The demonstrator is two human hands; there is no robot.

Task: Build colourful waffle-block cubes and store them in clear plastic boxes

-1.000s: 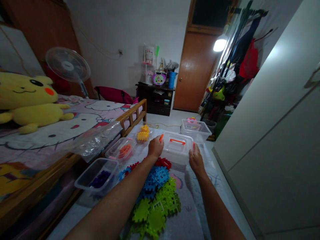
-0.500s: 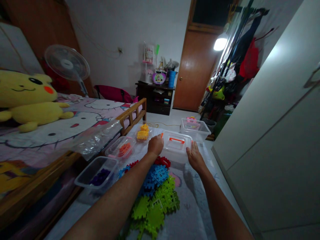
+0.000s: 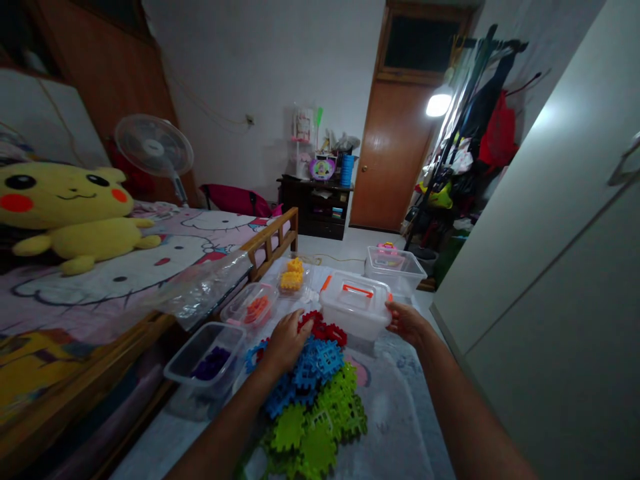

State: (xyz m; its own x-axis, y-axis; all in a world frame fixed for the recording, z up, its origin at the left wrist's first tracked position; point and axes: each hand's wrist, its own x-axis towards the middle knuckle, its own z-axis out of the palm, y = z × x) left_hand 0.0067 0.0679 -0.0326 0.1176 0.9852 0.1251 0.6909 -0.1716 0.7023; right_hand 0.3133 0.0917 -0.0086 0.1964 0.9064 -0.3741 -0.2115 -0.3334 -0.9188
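My left hand (image 3: 286, 340) lies with fingers spread on a pile of interlocking plastic tiles, touching the red tiles (image 3: 320, 327) and blue tiles (image 3: 315, 360); green tiles (image 3: 320, 427) lie nearer me. My right hand (image 3: 407, 320) holds the right end of a clear lidded box with an orange handle (image 3: 356, 303), which is tilted, its near right corner raised. The fingers curl around the box's edge.
Three small clear tubs stand left of the pile: purple pieces (image 3: 207, 357), orange pieces (image 3: 250, 308), yellow pieces (image 3: 291, 277). Another clear box (image 3: 395, 267) sits behind. A wooden bed frame (image 3: 270, 237) with a clear plastic bag (image 3: 200, 290) is left; a white wardrobe (image 3: 540, 233) right.
My left hand has let go of the lidded box and dropped onto the red and blue tiles. My right hand still grips the box, now tilted. The view has shifted slightly.
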